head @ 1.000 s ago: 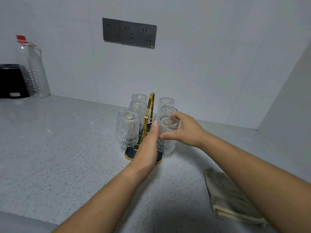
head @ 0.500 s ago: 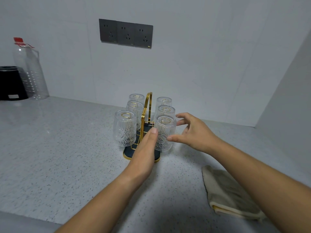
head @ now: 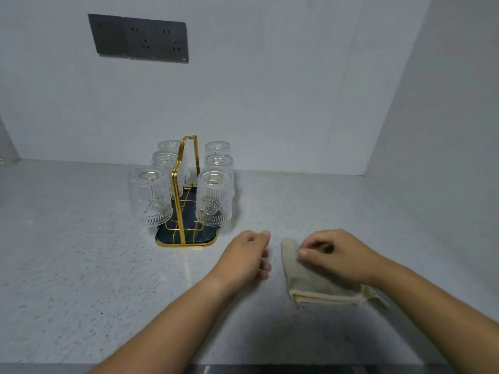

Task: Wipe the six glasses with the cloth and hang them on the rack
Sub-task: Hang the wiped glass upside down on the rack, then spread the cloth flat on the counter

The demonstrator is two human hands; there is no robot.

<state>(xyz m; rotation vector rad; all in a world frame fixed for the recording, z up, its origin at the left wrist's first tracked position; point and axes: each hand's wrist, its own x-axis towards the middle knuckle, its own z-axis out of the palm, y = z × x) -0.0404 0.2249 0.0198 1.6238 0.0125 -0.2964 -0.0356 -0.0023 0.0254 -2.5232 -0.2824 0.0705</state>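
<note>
The right grip (head: 337,255) has its fingers curled down onto the cloth (head: 305,279), thumb and fingertips pinching the fabric near its far left corner. The left grip (head: 243,257) hangs loosely curled just left of the cloth, holding nothing, low over the desk (head: 81,265).

A second ago both were up at the rack (head: 186,240), the right one wrapped round the front right glass (head: 214,201) and the left one against the gold handle (head: 186,163). They have now let go and drawn back toward the near edge, and the right one has moved onto the cloth. That suggests the hanging is finished and the person is picking up or tidying the cloth, though whether every glass has been wiped cannot be judged from here.

There are six glasses, all upside down on the rack, three on each side of the handle. There is one rack, standing on the desk near the back wall, and one cloth, folded and lying flat on the desk to the right of the rack and nearer the person. On the wall is one dark socket panel (head: 139,39).
</note>
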